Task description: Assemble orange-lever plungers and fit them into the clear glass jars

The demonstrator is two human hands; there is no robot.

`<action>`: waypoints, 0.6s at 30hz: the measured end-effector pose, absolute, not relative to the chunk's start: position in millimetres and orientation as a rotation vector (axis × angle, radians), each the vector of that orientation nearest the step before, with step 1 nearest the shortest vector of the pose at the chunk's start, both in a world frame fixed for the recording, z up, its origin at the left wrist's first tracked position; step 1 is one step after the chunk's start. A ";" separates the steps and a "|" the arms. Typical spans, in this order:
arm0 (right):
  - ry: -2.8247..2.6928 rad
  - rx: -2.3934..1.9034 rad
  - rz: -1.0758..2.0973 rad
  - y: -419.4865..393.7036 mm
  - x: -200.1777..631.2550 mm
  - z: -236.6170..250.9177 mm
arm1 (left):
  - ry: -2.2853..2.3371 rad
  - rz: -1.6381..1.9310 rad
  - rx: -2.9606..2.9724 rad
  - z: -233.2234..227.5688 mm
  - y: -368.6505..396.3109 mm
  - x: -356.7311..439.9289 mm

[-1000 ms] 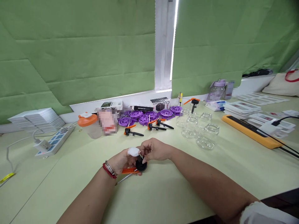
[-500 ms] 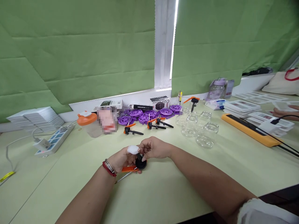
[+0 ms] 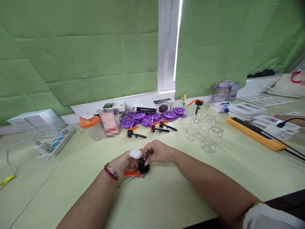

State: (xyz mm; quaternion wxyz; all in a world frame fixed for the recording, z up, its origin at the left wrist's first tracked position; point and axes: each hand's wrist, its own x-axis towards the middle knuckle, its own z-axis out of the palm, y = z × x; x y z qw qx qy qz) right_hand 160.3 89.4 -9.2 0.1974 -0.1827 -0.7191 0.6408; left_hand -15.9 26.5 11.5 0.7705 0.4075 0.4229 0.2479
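Note:
My left hand, its thumb wrapped in white, holds a black round lid with a flat orange handle low over the table. A thin metal rod slants down from it to the left. My right hand is closed in a pinch at the lid's upper side, by the black stem; whatever lies between its fingertips is hidden. Beyond my hands lie several similar black-and-orange parts, each with a black stem. One more black-and-orange part rests on a glass jar at the back.
Purple spoked discs are piled by the wall. Clear glass jars stand right of centre. An orange-lidded cup and a power strip are at left. A yellow power bar lies at right, near another person's arm.
My hands and the lid have barely moved. At the far right, the other person's hand has drawn back toward the picture's edge, and the pale tray it held has left its place.

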 end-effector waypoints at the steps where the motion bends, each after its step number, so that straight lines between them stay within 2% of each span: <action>1: -2.010 -0.517 1.795 89.1 160.3 -9.2 | 0.914 0.540 0.883 10.9 26.8 -16.3; 8: -2.055 -0.483 1.768 89.9 162.9 -9.4 | 0.854 0.557 0.887 6.0 28.7 -18.5; 18: -1.933 -0.314 1.900 91.6 162.8 -10.4 | 0.891 0.552 0.910 8.5 27.1 -18.0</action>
